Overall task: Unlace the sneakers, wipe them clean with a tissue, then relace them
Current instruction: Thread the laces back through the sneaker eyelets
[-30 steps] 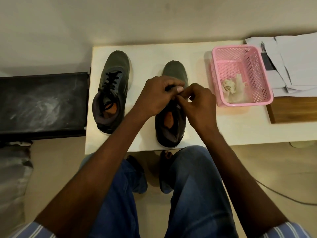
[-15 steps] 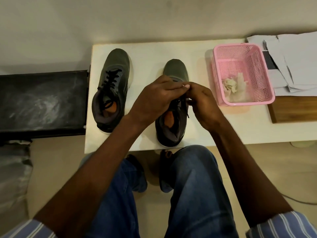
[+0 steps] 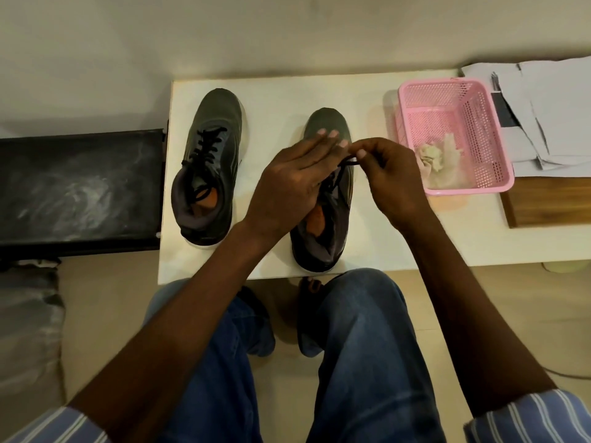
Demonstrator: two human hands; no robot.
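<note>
Two dark grey sneakers stand toes away from me on a white table (image 3: 271, 91). The left sneaker (image 3: 209, 161) is laced with a black lace. The right sneaker (image 3: 326, 199) lies under both my hands. My left hand (image 3: 294, 177) lies flat over its tongue area with the fingers straight. Just right of it, my right hand (image 3: 388, 177) pinches a black lace (image 3: 347, 163) that runs up from the shoe's eyelets. Most of the right shoe's lacing is hidden by my left hand.
A pink mesh basket (image 3: 454, 91) with crumpled tissue (image 3: 438, 158) stands to the right of the shoes. Papers (image 3: 550, 107) and a wooden board (image 3: 553, 203) lie at the far right. A black bench (image 3: 76, 187) adjoins the table's left edge. My knees sit under the front edge.
My left hand has straightened its fingers and flattened over the shoe. My right hand has moved right and up, drawing the lace out from the eyelets.
</note>
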